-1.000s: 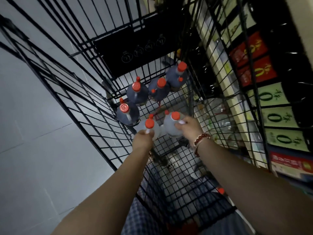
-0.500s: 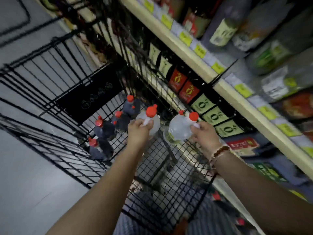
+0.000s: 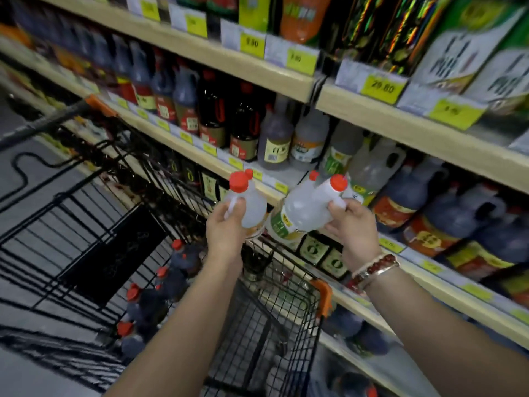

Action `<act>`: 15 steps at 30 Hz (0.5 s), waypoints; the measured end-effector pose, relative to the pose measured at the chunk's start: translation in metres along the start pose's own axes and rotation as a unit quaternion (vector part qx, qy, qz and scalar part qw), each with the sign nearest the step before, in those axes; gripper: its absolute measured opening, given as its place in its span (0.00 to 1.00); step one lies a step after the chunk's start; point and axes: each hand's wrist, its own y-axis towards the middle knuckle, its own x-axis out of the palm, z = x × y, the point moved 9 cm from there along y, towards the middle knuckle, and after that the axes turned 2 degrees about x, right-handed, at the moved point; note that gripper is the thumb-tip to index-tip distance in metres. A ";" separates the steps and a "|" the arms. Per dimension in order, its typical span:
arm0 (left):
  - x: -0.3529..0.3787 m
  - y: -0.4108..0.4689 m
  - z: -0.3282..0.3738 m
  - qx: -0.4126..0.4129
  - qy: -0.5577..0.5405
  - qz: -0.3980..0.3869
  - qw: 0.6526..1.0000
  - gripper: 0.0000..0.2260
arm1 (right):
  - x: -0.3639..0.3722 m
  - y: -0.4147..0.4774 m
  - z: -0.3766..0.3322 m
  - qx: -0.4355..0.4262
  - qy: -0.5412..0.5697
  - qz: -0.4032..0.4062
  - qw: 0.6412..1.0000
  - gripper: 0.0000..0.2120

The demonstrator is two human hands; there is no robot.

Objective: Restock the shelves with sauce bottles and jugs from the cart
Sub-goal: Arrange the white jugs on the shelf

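Low in the black wire shopping cart [image 3: 94,224], along its left wall, four dark sauce jugs with red caps [image 3: 160,290] stand in a row on the mesh floor, running from the near left corner toward the far end panel; the rest of the cart floor that shows is blurred. Above the cart's right rim, the left hand [image 3: 226,227] is wrapped around the handle and neck of a clear plastic jug with a red cap [image 3: 249,204], fingers curled tightly, thumb laid up against the neck; the jug stands nearly upright and clear of the cart. Just beside it, the right hand [image 3: 355,227], with a red beaded bracelet [image 3: 375,267] on the wrist, grips a second clear plastic jug with a red cap and a green-and-yellow label [image 3: 303,210], fingers closed around its handle under the cap; this jug tilts with its cap toward the shelves and its base toward the first jug, the two close together though whether they touch cannot be told. Behind both jugs, the front edge of the middle beige shelf [image 3: 200,151] carries yellow price tags, and on it stand dark bottles, pale labelled vinegar jugs [image 3: 369,170] and, farther right, large dark jugs with red and yellow labels [image 3: 446,213].
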 end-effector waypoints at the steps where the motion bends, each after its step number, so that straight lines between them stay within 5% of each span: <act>1: 0.008 0.001 0.009 0.016 -0.013 -0.009 1.000 0.08 | -0.004 0.005 -0.010 -0.020 0.010 0.001 1.000 0.10; 11: 0.081 0.009 0.062 0.120 -0.067 -0.088 0.987 0.07 | -0.011 0.034 -0.068 -0.172 -0.008 0.027 0.985 0.08; 15: 0.094 0.021 0.056 0.109 -0.062 -0.131 0.984 0.06 | -0.010 0.048 -0.055 -0.154 -0.010 0.055 0.987 0.07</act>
